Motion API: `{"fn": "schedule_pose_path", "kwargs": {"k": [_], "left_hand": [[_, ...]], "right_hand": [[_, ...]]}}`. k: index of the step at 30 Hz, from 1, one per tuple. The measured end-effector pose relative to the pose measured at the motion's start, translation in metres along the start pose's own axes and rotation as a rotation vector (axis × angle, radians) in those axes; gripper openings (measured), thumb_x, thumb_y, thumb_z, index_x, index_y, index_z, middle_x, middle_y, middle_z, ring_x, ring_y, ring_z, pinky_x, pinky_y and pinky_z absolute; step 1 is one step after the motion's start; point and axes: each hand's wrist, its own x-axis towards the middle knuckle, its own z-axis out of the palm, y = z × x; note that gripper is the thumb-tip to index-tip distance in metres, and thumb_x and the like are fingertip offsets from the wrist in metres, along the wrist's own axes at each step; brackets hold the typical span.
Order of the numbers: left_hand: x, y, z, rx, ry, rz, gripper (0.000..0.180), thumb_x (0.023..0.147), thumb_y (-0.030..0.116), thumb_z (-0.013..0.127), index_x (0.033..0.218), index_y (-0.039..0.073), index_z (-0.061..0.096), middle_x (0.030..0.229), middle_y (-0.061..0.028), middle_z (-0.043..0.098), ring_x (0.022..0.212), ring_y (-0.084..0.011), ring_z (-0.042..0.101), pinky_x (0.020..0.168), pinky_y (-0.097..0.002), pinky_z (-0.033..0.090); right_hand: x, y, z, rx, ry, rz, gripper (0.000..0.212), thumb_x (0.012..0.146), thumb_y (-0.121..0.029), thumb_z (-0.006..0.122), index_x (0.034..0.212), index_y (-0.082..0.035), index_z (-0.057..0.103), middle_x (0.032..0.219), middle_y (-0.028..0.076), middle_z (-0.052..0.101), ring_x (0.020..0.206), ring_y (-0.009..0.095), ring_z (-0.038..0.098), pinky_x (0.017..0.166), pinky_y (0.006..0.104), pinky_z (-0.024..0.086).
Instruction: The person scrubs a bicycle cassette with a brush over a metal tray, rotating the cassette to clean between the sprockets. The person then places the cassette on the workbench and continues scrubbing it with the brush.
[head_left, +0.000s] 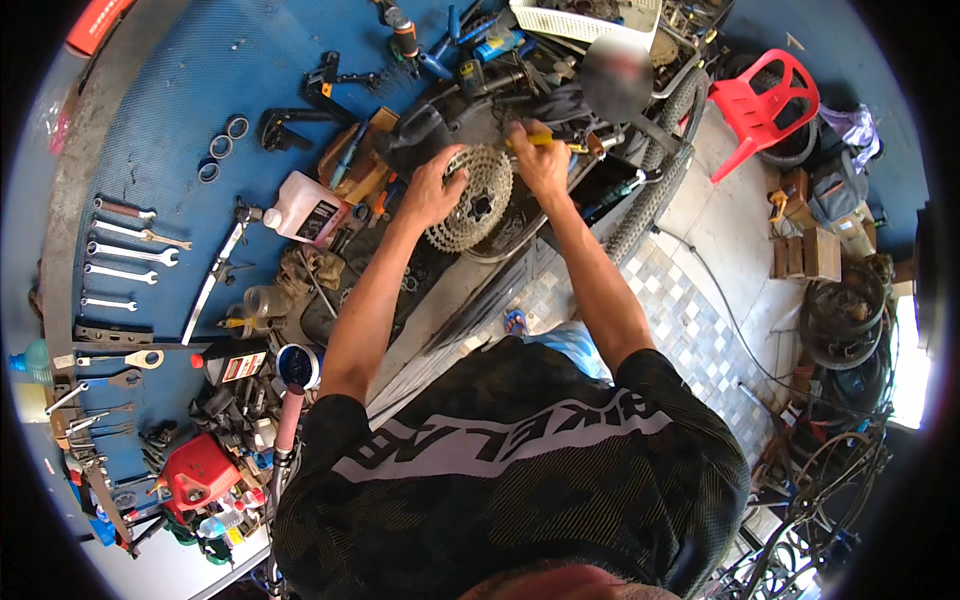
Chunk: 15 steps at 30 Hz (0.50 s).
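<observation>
A large silver bicycle cassette (486, 172) stands tilted over a shallow metal pan (520, 225) on the cluttered bench. My left hand (434, 190) grips its left rim, thumb and fingers closed on the toothed edge. Just right of the cassette's top, my right hand (541, 165) is closed round a yellow-handled tool (545, 138). The tool's working end cannot be made out. A black cloth or glove-like thing (415, 135) lies beyond my left hand.
A pinkish jug (305, 208) and a wooden box (362, 155) stand left of the pan. Wrenches (133, 253) hang on the blue wall panel. A bicycle tyre (645, 200) runs along the right, with a red plastic chair (768, 100) beyond it. A white basket (545, 18) sits at the back.
</observation>
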Motion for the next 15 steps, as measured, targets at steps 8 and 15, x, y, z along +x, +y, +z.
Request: {"fn": "schedule_pose_path", "kwargs": {"k": [8, 15], "left_hand": [[-0.002, 0.011, -0.001, -0.003, 0.001, -0.029, 0.046, 0.104, 0.026, 0.062, 0.145, 0.006, 0.056, 0.137, -0.0226, 0.067, 0.129, -0.0419, 0.063, 0.105, -0.0484, 0.05], [0.0, 0.016, -0.006, -0.024, -0.01, -0.054, 0.047, 0.105, 0.03, 0.062, 0.144, 0.006, 0.057, 0.14, -0.0231, 0.065, 0.133, -0.0411, 0.061, 0.109, -0.048, 0.048]], "right_hand": [[-0.006, 0.02, -0.008, 0.026, -0.015, 0.134, 0.041, 0.096, -0.042, 0.065, 0.082, -0.004, 0.066, 0.071, 0.021, 0.069, 0.075, 0.045, 0.069, 0.07, 0.0524, 0.052], [-0.008, 0.07, -0.012, -0.324, -0.123, 0.023, 0.046, 0.097, -0.051, 0.059, 0.095, -0.006, 0.068, 0.082, 0.026, 0.072, 0.09, 0.05, 0.071, 0.081, 0.0564, 0.055]]}}
